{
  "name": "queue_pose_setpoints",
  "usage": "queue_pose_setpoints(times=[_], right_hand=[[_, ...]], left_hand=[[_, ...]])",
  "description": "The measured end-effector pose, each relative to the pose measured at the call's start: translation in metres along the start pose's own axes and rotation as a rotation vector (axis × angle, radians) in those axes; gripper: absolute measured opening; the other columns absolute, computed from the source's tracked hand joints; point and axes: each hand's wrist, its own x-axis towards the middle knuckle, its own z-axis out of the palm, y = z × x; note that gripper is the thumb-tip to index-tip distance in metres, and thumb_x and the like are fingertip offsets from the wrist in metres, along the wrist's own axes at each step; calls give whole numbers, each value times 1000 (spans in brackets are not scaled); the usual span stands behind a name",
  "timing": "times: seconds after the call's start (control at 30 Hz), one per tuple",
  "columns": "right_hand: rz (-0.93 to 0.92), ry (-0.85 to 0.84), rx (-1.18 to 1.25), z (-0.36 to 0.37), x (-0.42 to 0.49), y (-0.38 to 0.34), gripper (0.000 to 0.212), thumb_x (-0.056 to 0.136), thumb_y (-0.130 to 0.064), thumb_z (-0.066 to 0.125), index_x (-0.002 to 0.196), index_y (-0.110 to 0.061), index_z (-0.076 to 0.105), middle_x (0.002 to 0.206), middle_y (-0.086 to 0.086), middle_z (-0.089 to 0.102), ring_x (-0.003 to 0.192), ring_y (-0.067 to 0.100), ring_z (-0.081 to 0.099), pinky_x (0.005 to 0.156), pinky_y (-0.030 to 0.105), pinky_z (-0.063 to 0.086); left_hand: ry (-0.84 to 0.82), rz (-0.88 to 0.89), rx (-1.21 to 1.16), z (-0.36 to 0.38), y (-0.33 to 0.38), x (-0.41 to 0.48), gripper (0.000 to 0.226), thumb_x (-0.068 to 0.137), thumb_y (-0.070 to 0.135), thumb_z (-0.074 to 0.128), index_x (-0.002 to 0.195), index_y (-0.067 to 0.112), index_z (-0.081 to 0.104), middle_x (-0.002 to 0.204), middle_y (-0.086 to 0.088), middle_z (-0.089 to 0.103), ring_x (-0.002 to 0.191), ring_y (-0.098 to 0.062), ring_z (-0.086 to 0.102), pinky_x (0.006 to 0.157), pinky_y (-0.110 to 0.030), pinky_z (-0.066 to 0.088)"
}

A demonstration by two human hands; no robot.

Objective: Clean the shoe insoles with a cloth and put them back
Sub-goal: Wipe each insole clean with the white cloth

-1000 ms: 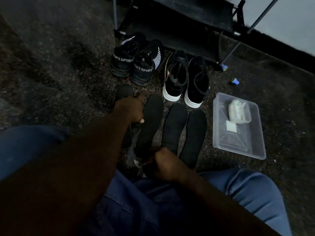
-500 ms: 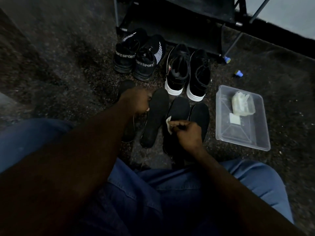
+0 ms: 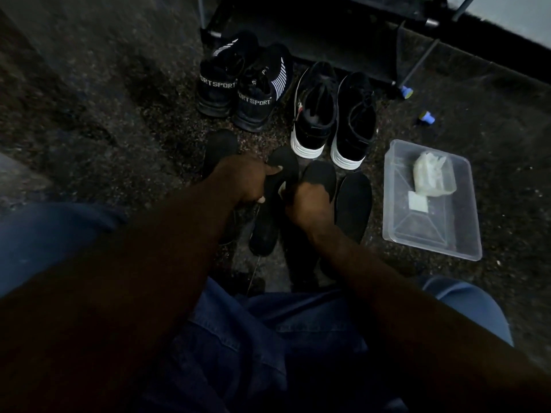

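Several black insoles lie side by side on the dark floor. My left hand [image 3: 244, 183] grips the second insole [image 3: 267, 225], thumb across its upper part. The leftmost insole [image 3: 219, 147] is half hidden behind that hand. My right hand [image 3: 307, 204] pinches a small white cloth [image 3: 281, 189], mostly hidden, at the second insole's right edge, and it covers the lower part of the third insole [image 3: 320, 175]. The fourth insole [image 3: 353, 204] lies free on the right. Behind stand a black sport pair [image 3: 238, 90] and a black pair with white soles [image 3: 331, 120].
A clear plastic tray [image 3: 432, 245] on the right holds a packet of wipes [image 3: 433, 177] and a small white square [image 3: 417, 201]. A black shoe rack [image 3: 328, 31] stands behind the shoes. Two blue caps [image 3: 427, 117] lie near its leg. My jeans-clad knees frame the bottom.
My right hand came up from my lap with the white cloth and moved left to the second insole. My left hand shifted from the leftmost insole to grip the second one.
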Motion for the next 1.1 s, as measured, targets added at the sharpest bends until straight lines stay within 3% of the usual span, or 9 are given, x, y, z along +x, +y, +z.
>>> queue_pose_setpoints(times=[0.23, 0.33, 0.4, 0.5, 0.63, 0.73, 0.87, 1.0, 1.1], right_hand=[[-200, -249, 110, 22, -58, 4, 23, 96, -22, 66, 99, -1, 73, 106, 18, 74, 97, 34, 71, 72, 28, 45], [-146, -192, 444, 9, -70, 31, 17, 94, -12, 69, 103, -15, 83, 104, -3, 79, 93, -2, 67, 74, 4, 41], [41, -49, 672, 2, -67, 55, 16, 92, -11, 73, 101, -19, 83, 99, -9, 79, 86, -9, 64, 79, 6, 46], [297, 187, 693, -4, -51, 83, 13, 89, -22, 77, 100, -26, 83, 100, -6, 80, 95, 1, 70, 84, 16, 50], [168, 142, 457, 2, -30, 85, 19, 94, -38, 72, 106, -28, 82, 108, -1, 78, 105, 16, 71, 82, 13, 44], [124, 180, 264, 13, -18, 74, 32, 98, -44, 65, 101, -17, 81, 99, 13, 78, 92, 34, 73, 79, 31, 53], [19, 221, 141, 19, -22, 65, 27, 100, -35, 61, 100, -14, 78, 100, 17, 75, 89, 39, 71, 76, 39, 54], [-56, 28, 132, 25, -34, 55, 35, 90, -43, 66, 87, -10, 75, 91, 17, 75, 84, 39, 72, 71, 38, 56], [-123, -90, 183, 18, -50, 56, 54, 84, -57, 48, 81, -10, 75, 89, 8, 77, 84, 28, 73, 74, 32, 56]], left_hand=[[-17, -29, -12, 4, 2, 4, 96, 81, 48, 79, 159, 51, 21, 154, -18, 44, 138, -35, 48, 109, -44, 48], [20, -20, -66, 4, 3, 3, 87, 85, 38, 69, 158, 49, 24, 153, -19, 43, 135, -38, 50, 107, -43, 48], [61, -10, -86, 0, 8, 3, 81, 88, 33, 62, 159, 45, 26, 149, -19, 42, 132, -40, 52, 105, -44, 47], [101, 51, -41, -5, 25, 2, 79, 90, 35, 63, 160, 45, 26, 154, -18, 36, 134, -40, 50, 106, -43, 46], [35, 141, 14, 8, 49, 4, 72, 93, 39, 58, 158, 47, 29, 148, -17, 36, 133, -42, 47, 105, -46, 48], [32, 151, 56, 16, 58, 6, 67, 95, 43, 57, 157, 46, 32, 142, -16, 38, 130, -43, 46, 102, -48, 49], [29, 114, 15, 17, 56, 10, 67, 94, 45, 59, 155, 51, 32, 144, -16, 38, 131, -43, 47, 104, -46, 46], [20, 104, -17, 18, 55, 11, 66, 94, 47, 59, 154, 54, 33, 144, -16, 38, 131, -42, 47, 107, -46, 46], [27, 132, 13, 18, 58, 8, 70, 93, 41, 61, 157, 47, 33, 142, -18, 39, 129, -42, 48, 105, -44, 46]])
